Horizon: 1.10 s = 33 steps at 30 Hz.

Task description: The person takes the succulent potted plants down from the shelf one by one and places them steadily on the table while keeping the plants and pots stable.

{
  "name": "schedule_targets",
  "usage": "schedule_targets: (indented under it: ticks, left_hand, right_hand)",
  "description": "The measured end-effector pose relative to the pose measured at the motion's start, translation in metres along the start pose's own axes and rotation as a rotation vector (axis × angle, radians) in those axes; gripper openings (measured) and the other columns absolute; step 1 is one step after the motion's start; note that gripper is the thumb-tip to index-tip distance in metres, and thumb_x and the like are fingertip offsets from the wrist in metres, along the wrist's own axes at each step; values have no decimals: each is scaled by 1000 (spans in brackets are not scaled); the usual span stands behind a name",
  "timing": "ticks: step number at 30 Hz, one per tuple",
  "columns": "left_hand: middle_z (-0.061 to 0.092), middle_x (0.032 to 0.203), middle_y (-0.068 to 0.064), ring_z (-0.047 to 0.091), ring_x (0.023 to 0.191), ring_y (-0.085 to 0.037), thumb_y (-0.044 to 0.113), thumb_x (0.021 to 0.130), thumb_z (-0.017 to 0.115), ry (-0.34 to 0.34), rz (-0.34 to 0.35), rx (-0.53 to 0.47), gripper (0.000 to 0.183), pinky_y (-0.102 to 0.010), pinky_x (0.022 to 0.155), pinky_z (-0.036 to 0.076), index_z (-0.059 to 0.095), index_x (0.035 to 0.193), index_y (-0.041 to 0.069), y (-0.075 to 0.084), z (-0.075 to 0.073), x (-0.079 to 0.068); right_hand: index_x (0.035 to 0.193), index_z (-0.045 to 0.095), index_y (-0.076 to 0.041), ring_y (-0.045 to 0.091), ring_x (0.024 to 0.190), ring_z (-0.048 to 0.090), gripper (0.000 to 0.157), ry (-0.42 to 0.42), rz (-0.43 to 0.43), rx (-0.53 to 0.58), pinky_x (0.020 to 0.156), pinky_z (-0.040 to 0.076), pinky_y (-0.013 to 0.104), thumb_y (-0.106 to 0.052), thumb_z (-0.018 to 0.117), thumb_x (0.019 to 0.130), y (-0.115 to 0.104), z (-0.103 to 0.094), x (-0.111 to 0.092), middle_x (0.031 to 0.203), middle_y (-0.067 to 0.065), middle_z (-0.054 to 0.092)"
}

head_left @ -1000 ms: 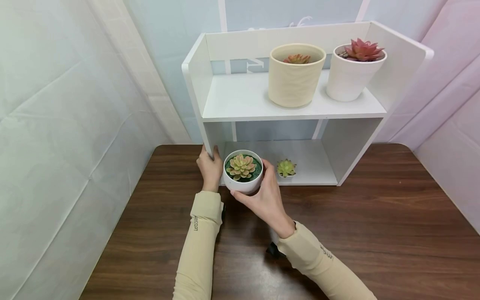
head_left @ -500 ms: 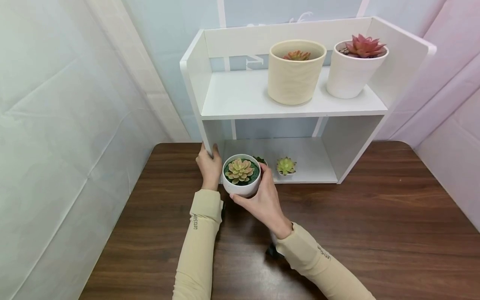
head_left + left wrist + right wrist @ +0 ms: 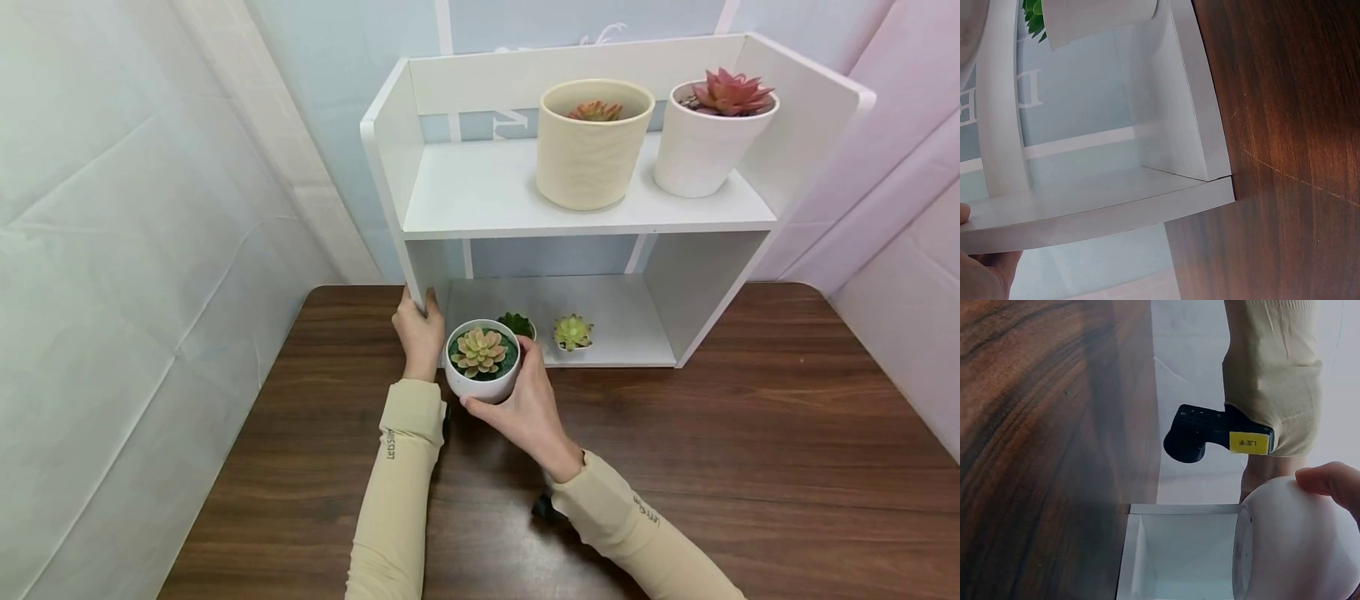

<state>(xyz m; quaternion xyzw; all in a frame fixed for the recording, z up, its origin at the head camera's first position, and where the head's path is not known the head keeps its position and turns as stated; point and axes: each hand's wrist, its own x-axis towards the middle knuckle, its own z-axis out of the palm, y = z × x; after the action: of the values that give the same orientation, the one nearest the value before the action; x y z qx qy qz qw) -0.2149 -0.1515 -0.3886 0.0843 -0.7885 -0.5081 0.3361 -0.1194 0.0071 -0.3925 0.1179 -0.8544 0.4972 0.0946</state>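
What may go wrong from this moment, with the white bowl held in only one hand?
The right hand holds the white bowl off the table, so a loose grip might drop it. Moved inward, the bowl might knock the dark green succulent behind it. The left hand grips the shelf unit by its side; a strong pull might rock the cream pot and the tapered white pot on its upper shelf.

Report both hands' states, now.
Left hand: closed, gripping the shelf's left side panel.
Right hand: closed, holding the round white pot with the succulent in it.
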Motion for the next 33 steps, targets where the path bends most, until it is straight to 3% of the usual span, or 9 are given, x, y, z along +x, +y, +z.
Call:
schedule_targets:
  ticks: [22,33]
  left_hand:
    - [67,110,-26,66,100,-40,8,95,56,3,4,-13,26,-52,83,53,61,117,-6,0,0,-1]
    - [68,109,-26,66,100,-40,8,95,56,10,-2,6,26,-51,84,53,62,116,-4,0,-1,-1]
  right_hand:
    - [137,28,3,36,110,56,102,-42,55,-63,89,48,50,-31,88,61,18,10,-9,127,22,47]
    - [137,28,0,38,108,57,102,-51,69,-86,86,50,50,-28,89,60,28,16,-10,127,21,46]
